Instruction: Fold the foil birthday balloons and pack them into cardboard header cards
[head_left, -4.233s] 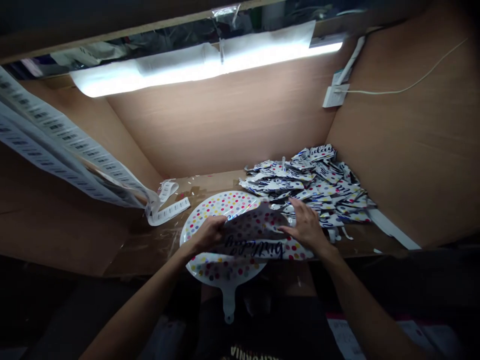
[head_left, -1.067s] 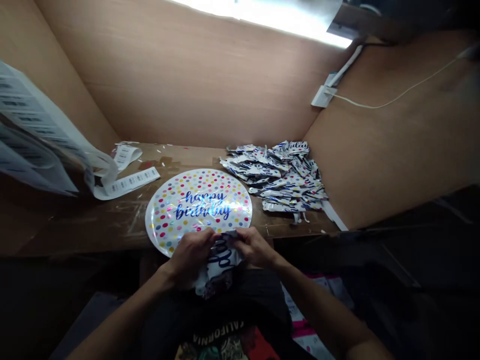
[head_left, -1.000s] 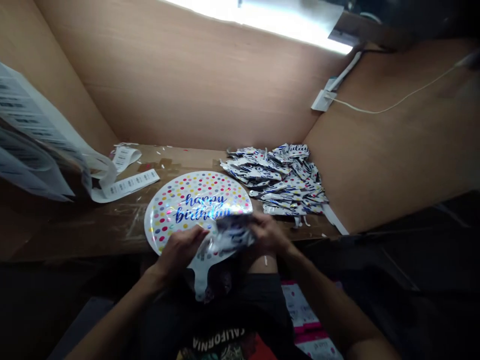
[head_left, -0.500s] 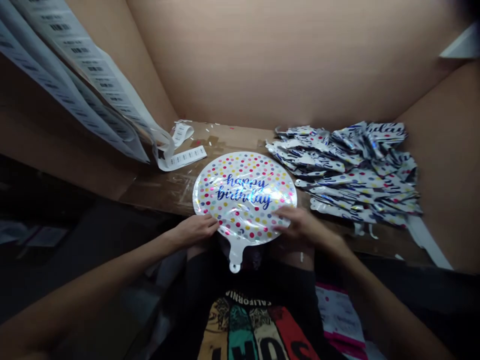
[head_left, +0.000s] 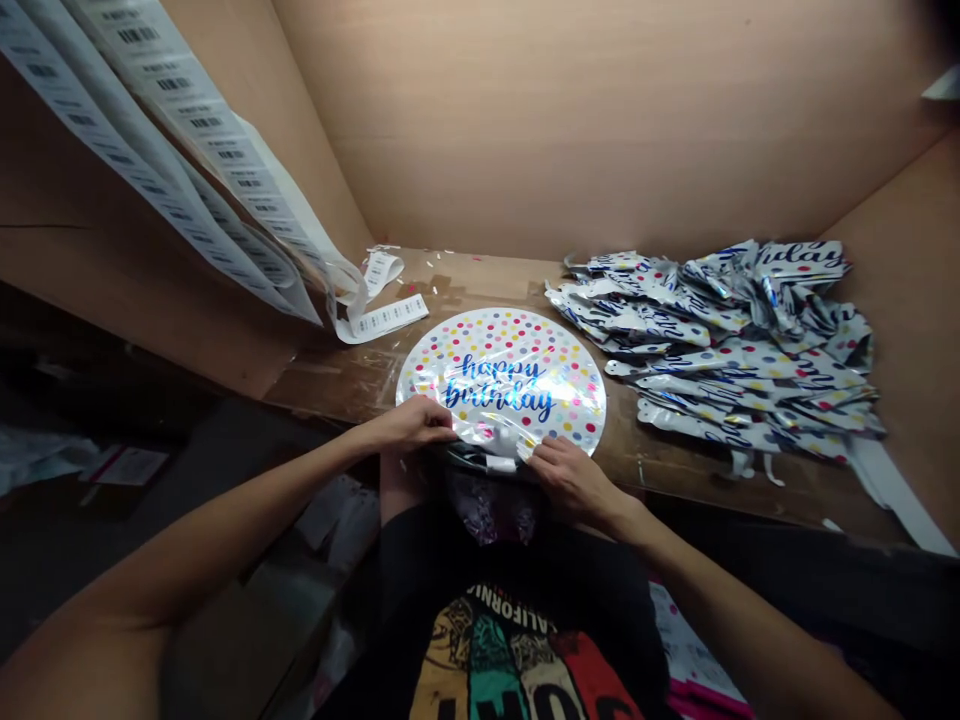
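A flat round foil balloon [head_left: 510, 345] with coloured dots and blue "happy birthday" lettering lies at the front edge of the cardboard surface. Its near edge is bent up and over, and the tail tab is folded in out of clear sight. My left hand [head_left: 416, 424] pinches the lower left of that edge. At the lower right, my right hand [head_left: 574, 477] grips the same edge with its fingers closed. Several folded balloons of the same print form a pile [head_left: 720, 350] to the right.
Long strips of barcode labels [head_left: 232, 155] hang on the left wall, one curling onto the surface. Tall cardboard walls [head_left: 562, 130] enclose the back and sides. White paper scraps lie at the back. Below right are pink-edged packets [head_left: 694, 650].
The balloon's near edge and tail, flat before, are now folded upward. My right hand, blurred and loose earlier, has closed on the edge. The view has shifted slightly left.
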